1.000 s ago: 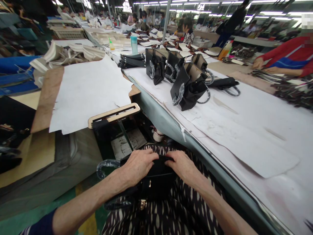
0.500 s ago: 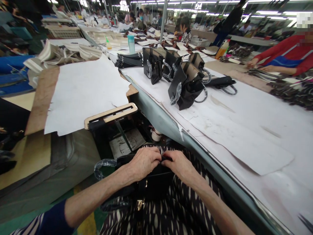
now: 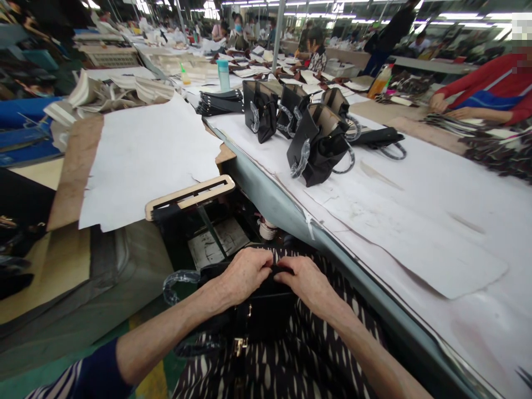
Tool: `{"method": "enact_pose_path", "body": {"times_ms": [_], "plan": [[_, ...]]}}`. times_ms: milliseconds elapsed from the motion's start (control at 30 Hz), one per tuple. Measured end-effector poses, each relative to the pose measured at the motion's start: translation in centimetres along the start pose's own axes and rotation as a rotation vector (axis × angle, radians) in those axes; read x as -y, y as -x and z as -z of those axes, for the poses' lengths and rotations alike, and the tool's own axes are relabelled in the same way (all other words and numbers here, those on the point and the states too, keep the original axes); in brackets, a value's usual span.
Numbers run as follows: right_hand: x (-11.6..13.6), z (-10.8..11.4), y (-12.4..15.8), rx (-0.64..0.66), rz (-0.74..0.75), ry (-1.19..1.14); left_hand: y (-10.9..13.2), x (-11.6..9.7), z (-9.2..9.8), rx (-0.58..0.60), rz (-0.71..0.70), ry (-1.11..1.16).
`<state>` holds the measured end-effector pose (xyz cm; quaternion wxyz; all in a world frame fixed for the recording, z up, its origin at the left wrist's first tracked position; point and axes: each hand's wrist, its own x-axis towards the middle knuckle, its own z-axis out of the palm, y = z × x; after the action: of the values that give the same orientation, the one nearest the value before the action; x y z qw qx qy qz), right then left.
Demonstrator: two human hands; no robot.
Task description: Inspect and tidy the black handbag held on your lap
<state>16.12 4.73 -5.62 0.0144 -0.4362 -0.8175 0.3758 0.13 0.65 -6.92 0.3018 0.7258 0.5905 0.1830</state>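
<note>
One left-hand grip (image 3: 248, 272) and one right-hand grip (image 3: 306, 281) narrowly pinch a black bag (image 3: 270, 317).

Forearms (image 3: 174, 327) converge, left hand (image 3: 248, 271) and right hand (image 3: 306, 280) nearly meeting, fingers (image 3: 266, 259) bent inward.

Factory workshop, bag making by the look of it. Long worktable (image 3: 268, 191) topped with white sheeting (image 3: 436, 221). Several black bags (image 3: 300, 138) of like shape stand grouped on it, their handles (image 3: 302, 160) wrapped in clear film. Behind them, a bundle of black strips (image 3: 220, 103). Farther down, brown and white cut pieces (image 3: 310, 76) spread in quantity. Across the table, a person in red (image 3: 469, 83) at piled dark pieces (image 3: 499, 158). More people (image 3: 318, 58) beyond. Rows of tube lights (image 3: 461, 16) overhead; metal post (image 3: 277, 41); green floor (image 3: 37, 377), yellow stripe (image 3: 153, 385). Another black bag (image 3: 268, 316) near the camera.
</note>
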Motion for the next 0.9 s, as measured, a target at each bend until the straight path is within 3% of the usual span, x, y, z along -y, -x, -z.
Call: {"method": "enact_pose_path", "body": {"times_ms": [333, 700, 900], "plan": [[0.0, -0.2, 0.1, -0.036, 0.004, 0.143, -0.1, 0.2, 0.0, -0.018, 0.010, 0.019], [1.2, -0.5, -0.6, 0.037, 0.044, 0.185, 0.0, -0.6, 0.4, -0.043, 0.057, 0.098], [1.5, 0.0, -0.6, 0.067, 0.124, 0.128, 1.8, 0.3, 3.9, 0.099, 0.009, 0.190]]}}
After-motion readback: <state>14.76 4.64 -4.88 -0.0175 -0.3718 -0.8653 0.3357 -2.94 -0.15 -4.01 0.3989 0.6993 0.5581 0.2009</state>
